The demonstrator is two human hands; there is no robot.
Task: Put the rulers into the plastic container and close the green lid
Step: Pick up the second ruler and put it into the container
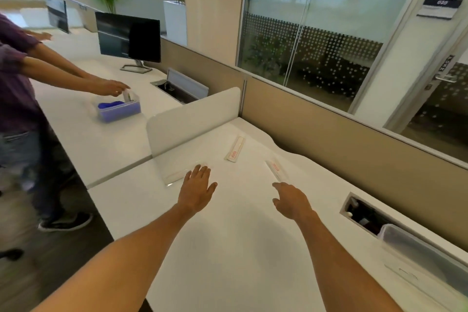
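Note:
Three clear rulers lie on the white desk [240, 235]. One ruler [235, 148] with a red label lies far centre. A second ruler [276, 170] with a red label lies just beyond my right hand [291, 200], whose fingers point at it without touching. A third, plain ruler [177, 175] lies at the left by the white divider; my left hand [198, 186] hovers flat and open at its right end. A clear plastic container [415, 256] shows at the right desk edge. I see no green lid.
A white divider panel [192, 119] stands at the desk's far left. A cable slot [364, 215] is sunk in the desk at right. Another person at the neighbouring desk reaches into a purple box [119, 109]. Monitors [129, 38] stand behind.

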